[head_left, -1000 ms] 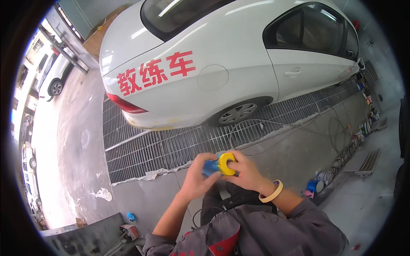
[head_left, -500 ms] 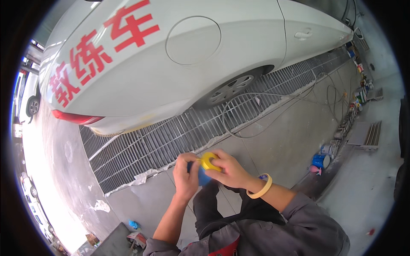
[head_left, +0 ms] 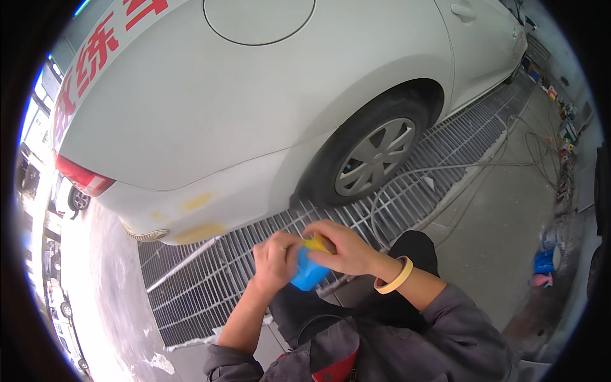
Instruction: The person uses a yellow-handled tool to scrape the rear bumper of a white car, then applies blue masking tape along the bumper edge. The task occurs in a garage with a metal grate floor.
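Observation:
My right hand (head_left: 349,248) is closed round a roll of yellow tape (head_left: 317,244), which the fingers partly cover. My left hand (head_left: 275,260) is closed against it, its fingertips meeting the roll. A bright blue object (head_left: 309,270) hangs below the fingers, against my left thumb; motion blur hides its kind. A second, pale yellow roll of tape (head_left: 396,276) circles my right wrist like a bracelet. Ahead stands a white car (head_left: 210,114), with yellowish patches (head_left: 200,233) low on its rear bumper, left of the rear wheel (head_left: 375,156).
A metal floor grating (head_left: 210,293) runs beneath the car's side. A grey hose (head_left: 468,167) loops over the grating and floor at the right. Along the right wall lie a blue can (head_left: 546,261), a pink item (head_left: 542,280) and several other containers.
My view has come lower and nearer to the car, and my knees are bent. Both hands stay together at the tape roll; more of the blue object shows.

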The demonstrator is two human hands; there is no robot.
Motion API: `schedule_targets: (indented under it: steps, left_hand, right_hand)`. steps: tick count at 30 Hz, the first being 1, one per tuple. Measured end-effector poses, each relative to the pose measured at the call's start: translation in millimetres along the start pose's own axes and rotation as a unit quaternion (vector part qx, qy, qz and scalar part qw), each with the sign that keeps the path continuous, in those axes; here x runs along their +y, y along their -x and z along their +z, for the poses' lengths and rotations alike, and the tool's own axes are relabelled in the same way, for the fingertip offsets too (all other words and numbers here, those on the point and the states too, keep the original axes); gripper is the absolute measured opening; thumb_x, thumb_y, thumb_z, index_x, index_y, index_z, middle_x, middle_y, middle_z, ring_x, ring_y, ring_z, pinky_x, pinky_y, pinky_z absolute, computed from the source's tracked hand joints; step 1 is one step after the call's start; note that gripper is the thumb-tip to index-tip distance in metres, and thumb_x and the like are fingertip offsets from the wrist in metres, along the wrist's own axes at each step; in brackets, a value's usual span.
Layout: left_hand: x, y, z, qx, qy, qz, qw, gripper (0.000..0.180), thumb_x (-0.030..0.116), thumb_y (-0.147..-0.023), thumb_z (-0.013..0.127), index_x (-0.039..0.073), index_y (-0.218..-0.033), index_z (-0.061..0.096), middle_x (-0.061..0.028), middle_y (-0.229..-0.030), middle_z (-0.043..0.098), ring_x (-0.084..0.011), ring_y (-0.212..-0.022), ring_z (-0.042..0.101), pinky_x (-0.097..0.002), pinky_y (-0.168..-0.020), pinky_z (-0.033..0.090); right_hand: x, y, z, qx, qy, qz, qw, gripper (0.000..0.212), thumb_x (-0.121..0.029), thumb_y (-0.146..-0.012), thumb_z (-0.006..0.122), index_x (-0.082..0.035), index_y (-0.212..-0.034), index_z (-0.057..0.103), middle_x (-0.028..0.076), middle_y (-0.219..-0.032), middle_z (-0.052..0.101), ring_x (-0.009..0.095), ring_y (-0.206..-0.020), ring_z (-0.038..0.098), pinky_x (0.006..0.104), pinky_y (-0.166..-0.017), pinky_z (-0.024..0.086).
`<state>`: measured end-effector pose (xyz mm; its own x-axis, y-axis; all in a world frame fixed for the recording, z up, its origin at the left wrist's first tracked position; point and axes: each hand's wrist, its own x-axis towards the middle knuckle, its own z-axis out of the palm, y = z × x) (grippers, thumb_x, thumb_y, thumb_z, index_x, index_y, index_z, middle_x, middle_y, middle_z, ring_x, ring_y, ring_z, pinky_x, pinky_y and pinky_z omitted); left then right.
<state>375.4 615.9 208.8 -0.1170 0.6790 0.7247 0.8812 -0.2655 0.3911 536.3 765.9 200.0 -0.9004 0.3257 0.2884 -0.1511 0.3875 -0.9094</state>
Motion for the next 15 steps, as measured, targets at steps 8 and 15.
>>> schedule_targets:
  steps: [8,15]
  left_hand:
    - [19.9,-38.4,-39.1,-0.052,-0.061,0.084,0.993,0.022,-0.002,-0.083,0.082,0.005,-0.093,0.065,-0.0070,-0.078,0.071,-0.0272,-0.060,0.070,-0.0359,-0.053,0.055]
    - [76.9,-102.0,-18.6,0.040,-0.205,0.205,0.956,0.036,0.006,-0.085,0.081,0.009,-0.120,0.073,-0.0101,-0.121,0.072,-0.0292,-0.109,0.068,-0.0524,-0.114,0.043]
  right_hand:
    - [-0.2,-3.4,25.0,-0.034,-0.142,-0.032,0.989,0.017,-0.019,-0.104,0.069,-0.003,-0.109,0.070,0.010,-0.105,0.065,0.022,-0.089,0.062,0.0357,-0.080,0.050]
    - [-16.3,-43.3,-40.9,0.207,-0.474,0.046,0.855,0.029,-0.025,-0.112,0.059,-0.002,-0.128,0.067,0.006,-0.126,0.069,0.013,-0.115,0.066,0.0310,-0.095,0.055]
